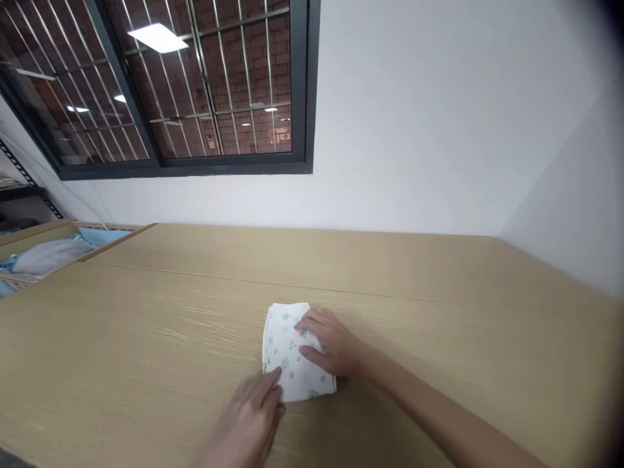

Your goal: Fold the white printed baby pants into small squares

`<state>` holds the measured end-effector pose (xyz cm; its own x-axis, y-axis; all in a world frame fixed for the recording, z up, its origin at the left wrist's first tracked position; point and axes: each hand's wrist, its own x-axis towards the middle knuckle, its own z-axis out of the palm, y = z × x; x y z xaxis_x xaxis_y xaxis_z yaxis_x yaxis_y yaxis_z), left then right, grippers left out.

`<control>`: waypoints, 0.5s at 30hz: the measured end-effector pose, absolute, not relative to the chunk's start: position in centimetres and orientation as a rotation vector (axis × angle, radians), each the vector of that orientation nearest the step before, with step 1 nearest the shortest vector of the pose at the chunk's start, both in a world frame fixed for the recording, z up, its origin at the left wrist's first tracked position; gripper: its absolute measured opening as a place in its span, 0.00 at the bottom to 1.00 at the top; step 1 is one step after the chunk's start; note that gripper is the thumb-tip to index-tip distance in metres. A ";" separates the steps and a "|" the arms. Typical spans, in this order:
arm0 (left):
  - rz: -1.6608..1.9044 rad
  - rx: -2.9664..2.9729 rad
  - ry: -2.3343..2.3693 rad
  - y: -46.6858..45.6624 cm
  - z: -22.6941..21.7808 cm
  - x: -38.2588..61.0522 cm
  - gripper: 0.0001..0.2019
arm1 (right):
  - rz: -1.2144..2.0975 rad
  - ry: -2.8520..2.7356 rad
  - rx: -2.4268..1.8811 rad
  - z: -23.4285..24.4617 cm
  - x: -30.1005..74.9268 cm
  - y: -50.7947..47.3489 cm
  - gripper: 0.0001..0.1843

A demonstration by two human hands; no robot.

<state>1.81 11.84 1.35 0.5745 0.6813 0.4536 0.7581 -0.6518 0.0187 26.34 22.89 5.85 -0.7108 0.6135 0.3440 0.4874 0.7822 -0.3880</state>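
A folded white cloth (pixel 292 351) with small green and pink prints lies flat on the light wood-grain table (pixel 121 351), near the middle of my view. My right hand (pixel 329 341) rests on the cloth's right part, with the thumb and fingers spread across its top. My left hand (pixel 248 416) is blurred at the lower edge of the view. Its fingertips touch the cloth's lower left edge. No other person's hands show.
A seam crosses the table behind the cloth. At far left, a wooden-edged tray (pixel 112 242) holds pale blue and grey soft items. A barred dark-framed window (pixel 185 170) and white wall stand behind the table, with a metal shelf rack (pixel 29 175) at left.
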 end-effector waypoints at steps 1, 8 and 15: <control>-0.653 -2.644 -1.207 12.0 1.9 1.4 0.11 | 0.432 -2.539 -0.789 6.0 27.1 22.0 0.20; -0.713 -2.872 -1.475 13.3 4.9 1.0 0.14 | 0.595 -2.682 -0.864 6.0 30.4 18.0 0.36; -0.902 -3.130 -1.963 16.0 7.7 -0.4 0.15 | 0.627 -2.393 -1.103 6.6 28.1 19.0 0.16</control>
